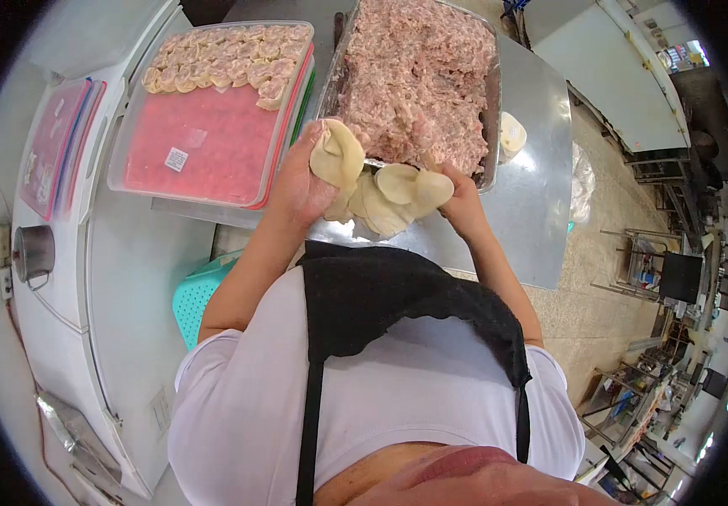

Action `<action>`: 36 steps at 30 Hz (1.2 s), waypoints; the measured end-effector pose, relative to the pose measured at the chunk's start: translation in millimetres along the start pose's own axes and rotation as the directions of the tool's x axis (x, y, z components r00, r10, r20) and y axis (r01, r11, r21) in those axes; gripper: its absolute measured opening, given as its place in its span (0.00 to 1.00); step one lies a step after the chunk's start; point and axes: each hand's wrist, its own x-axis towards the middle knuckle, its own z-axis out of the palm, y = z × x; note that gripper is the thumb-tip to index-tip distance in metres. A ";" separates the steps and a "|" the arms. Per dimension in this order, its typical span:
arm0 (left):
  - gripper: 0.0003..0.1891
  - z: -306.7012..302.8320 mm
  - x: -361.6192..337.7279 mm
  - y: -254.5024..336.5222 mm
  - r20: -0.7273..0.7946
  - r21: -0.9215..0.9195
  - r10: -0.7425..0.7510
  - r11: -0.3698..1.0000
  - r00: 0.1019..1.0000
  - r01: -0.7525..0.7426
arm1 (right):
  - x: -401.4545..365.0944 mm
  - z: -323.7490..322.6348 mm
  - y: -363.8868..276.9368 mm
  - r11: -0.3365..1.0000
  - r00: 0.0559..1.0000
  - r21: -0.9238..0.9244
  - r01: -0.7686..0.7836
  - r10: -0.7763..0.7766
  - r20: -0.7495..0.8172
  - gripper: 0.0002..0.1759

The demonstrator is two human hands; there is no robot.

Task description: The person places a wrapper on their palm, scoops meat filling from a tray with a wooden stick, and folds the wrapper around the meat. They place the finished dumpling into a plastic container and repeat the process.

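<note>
Two hands are over the near edge of a metal tray [492, 160] heaped with pale pink ground meat [414, 76]. In my left hand [299, 184] is a round dumpling wrapper [337, 156], its edge curled over. My right hand [463, 202] grips another wrapper [433, 192] by its edge. Between the hands, several overlapping wrappers [374, 207] lie in a loose pile by the tray. To the left, a clear plastic container [128, 181] has rows of filled dumplings [220, 61] along its far side, on a pink surface with a white label.
Right of the tray, a small white container [511, 135] stands on the steel table [541, 202]. A turquoise perforated basket [195, 299] is below the table at left. A metal pot [33, 251] and stacked lids [56, 148] are at far left. Metal racks [638, 261] stand at right.
</note>
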 end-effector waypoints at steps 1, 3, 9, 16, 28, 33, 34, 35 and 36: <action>0.15 -0.4 -0.2 -0.1 0.001 0.001 0.001 1.000 1.000 -0.001 | -0.3 0.8 -0.8 1.000 1.000 0.000 0.002 -0.002 0.001 0.10; 0.16 5.7 2.9 -6.5 -0.259 0.233 0.075 0.972 0.963 -0.014 | -1.0 1.1 -7.9 0.983 0.992 0.156 -0.100 0.111 -0.066 0.11; 0.18 9.3 8.4 -45.3 -0.189 0.408 0.047 0.912 0.981 0.035 | 5.1 2.7 -37.6 0.984 0.993 0.138 -0.116 0.117 0.004 0.16; 0.17 5.6 13.8 -69.5 -0.106 0.772 0.107 0.636 0.989 0.014 | 16.3 12.1 -42.8 0.985 0.994 0.132 -0.109 0.104 0.043 0.16; 0.16 2.1 16.2 -66.7 0.007 0.935 0.234 0.344 0.972 -0.089 | 22.5 17.3 -42.0 0.966 0.990 0.219 -0.140 0.129 0.065 0.12; 0.14 2.9 17.4 -64.0 -0.052 0.913 0.259 0.403 0.964 -0.059 | 23.5 12.0 -33.2 0.943 0.990 0.303 -0.141 0.128 0.063 0.10; 0.14 -1.8 18.8 -60.8 -0.059 0.898 0.241 0.437 0.969 -0.054 | 22.9 11.9 -33.5 0.943 0.990 0.303 -0.141 0.128 0.060 0.10; 0.13 -5.6 19.7 -59.5 -0.066 0.881 0.223 0.471 0.973 -0.048 | 22.3 11.8 -34.1 0.942 0.991 0.308 -0.134 0.125 0.049 0.10; 0.13 -8.2 20.1 -60.6 -0.065 0.880 0.221 0.472 0.973 -0.048 | 21.9 11.8 -34.6 0.941 0.992 0.313 -0.128 0.122 0.039 0.09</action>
